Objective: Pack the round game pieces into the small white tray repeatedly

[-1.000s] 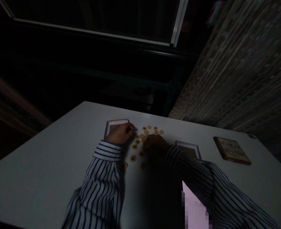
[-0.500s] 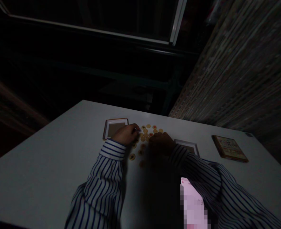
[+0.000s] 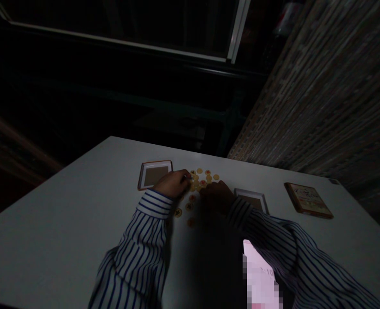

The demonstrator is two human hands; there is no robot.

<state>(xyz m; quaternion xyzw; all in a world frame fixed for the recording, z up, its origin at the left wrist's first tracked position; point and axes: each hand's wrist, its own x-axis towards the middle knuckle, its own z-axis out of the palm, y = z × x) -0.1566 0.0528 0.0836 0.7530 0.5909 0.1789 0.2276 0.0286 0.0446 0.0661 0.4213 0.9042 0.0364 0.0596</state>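
Note:
Several round, pale wooden xiangqi pieces [image 3: 177,212], some marked in black or red characters, lie loosely spread on the white table [image 3: 64,231]. At the left side of the spread is my left hand [image 3: 173,183], its fingers bent and drawn together over the edge pieces. My right hand [image 3: 218,195] is in shadow on the opposite side, fingers curled down by the pieces. Whatever is under or between the fingers of either hand is hidden. Behind my left hand lies a shallow tray [image 3: 139,176]; another tray [image 3: 250,193] is partly covered by my right sleeve.
A flat box with a printed cover [image 3: 308,201] lies at the right of the table. A lit phone [image 3: 260,266], partly blurred out, sits under my right forearm. Beyond the right edge hangs a strand curtain [image 3: 305,107]. The room behind is dark.
My left hand has shifted slightly right over the pieces, covering one near its fingers. My right hand has moved only a little. The view has shifted slightly.

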